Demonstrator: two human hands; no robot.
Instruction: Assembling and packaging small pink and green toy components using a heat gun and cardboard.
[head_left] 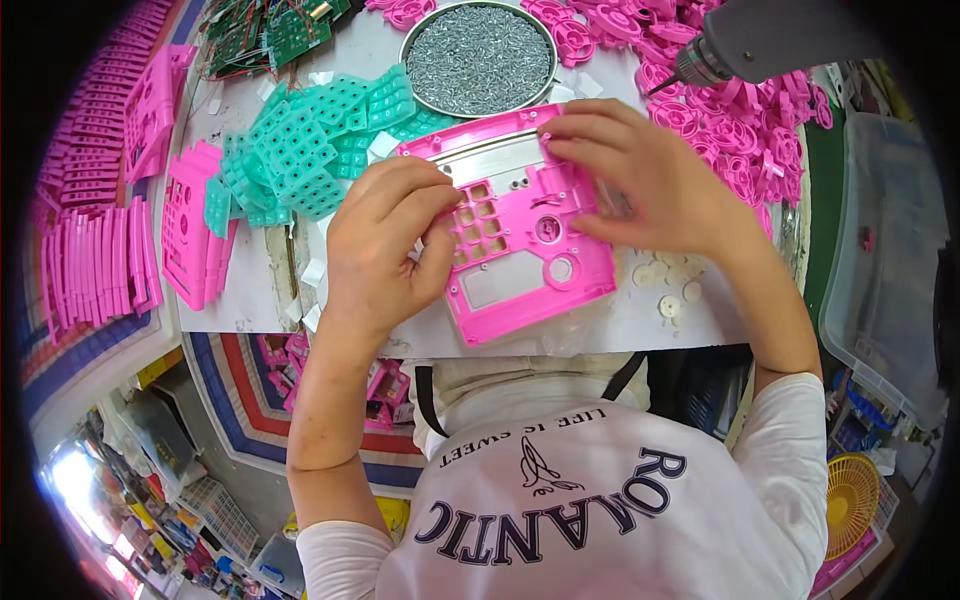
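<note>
So the pink shell (515,225) is right between the two hands, inner side up and sitting at a slight angle, near the close edge of the table (240,300). Left hand (385,245) is curled in narrow at the shell's left side, thumb and fingertips by the grid (488,218) of square holes; can't tell if anything tiny is pinched in there. Right hand (655,175) is spread wider and has hold of the shell's right side, fingers over the far corner, thumb lower down. Just below the right palm there's a scatter of white discs (668,306). Past that hand it's a big heap of pink parts (740,140), with a screwdriver (745,45) poking in, tip just beyond the knuckles. Straight ahead between the hands: a round tray (478,114) full of screws (480,60). Beyond the left hand are teal keypads (300,150), then green boards (275,45) farther out, and pink panels (100,265) lined up well off to its left.
</note>
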